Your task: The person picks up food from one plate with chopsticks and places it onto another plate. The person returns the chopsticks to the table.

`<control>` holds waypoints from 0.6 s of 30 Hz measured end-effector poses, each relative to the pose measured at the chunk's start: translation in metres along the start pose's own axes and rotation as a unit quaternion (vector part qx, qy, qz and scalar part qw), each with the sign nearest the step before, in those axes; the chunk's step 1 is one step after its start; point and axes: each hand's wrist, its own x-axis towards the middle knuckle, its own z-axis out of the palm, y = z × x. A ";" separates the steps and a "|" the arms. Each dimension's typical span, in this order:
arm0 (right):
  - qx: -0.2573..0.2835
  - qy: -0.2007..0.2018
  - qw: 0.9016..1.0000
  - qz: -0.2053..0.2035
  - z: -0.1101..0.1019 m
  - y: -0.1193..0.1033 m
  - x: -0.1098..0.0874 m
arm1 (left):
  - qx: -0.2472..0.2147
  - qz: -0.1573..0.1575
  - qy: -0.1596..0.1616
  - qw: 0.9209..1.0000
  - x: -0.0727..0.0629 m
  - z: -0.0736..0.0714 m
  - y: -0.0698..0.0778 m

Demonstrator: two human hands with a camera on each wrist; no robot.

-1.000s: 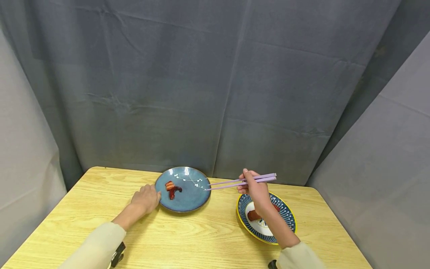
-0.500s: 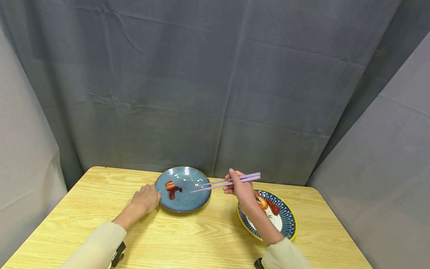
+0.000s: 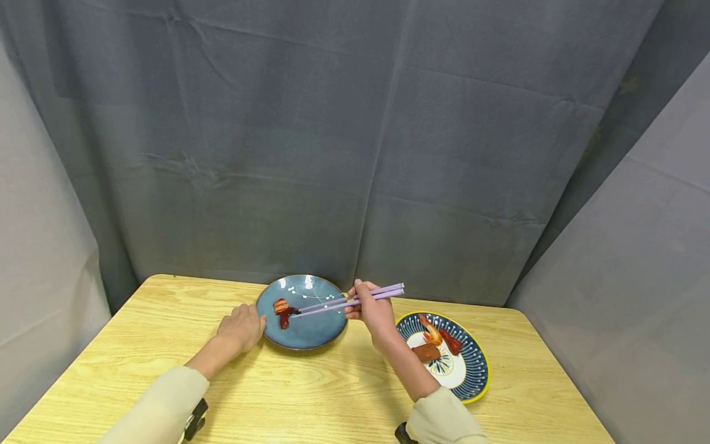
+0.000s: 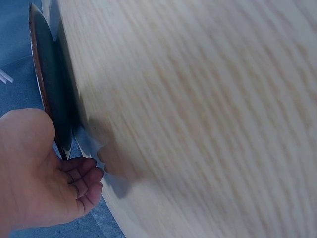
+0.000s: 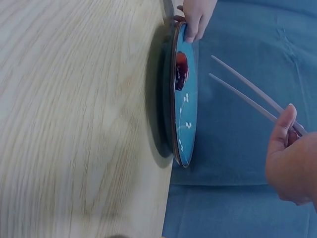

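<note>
My left hand [image 3: 241, 328] pinches the left rim of a blue round plate [image 3: 318, 333], thumb on top and fingers curled beneath, as the right wrist view shows. On the plate lie a striped red-and-tan piece like pork belly [image 3: 280, 306] and a dark red glossy curved piece [image 3: 285, 319]. My right hand [image 3: 373, 313] holds a pair of lilac chopsticks [image 3: 383, 292] near their thick ends. Their tips overlap the dark piece in the head view; seen from the right wrist, the chopsticks [image 5: 247, 91] hang above the plate, tips apart with nothing between them.
Right of the blue plate stands a yellow-rimmed patterned dish [image 3: 476, 370], partly behind my right forearm. It bears a shrimp [image 3: 430, 332], a red piece [image 3: 452, 343] and a brown chunk [image 3: 426, 353]. A grey curtain [image 3: 310, 154] hangs behind the wooden table [image 3: 266, 394].
My right hand has moved left with the chopsticks, from beside the blue plate to over it, uncovering more of the patterned dish. The left hand and blue plate have stayed put.
</note>
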 end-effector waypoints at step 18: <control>-0.044 0.021 0.999 -0.007 0.033 0.022 0.004 | 0.003 0.001 -0.005 1.000 0.001 0.000 0.000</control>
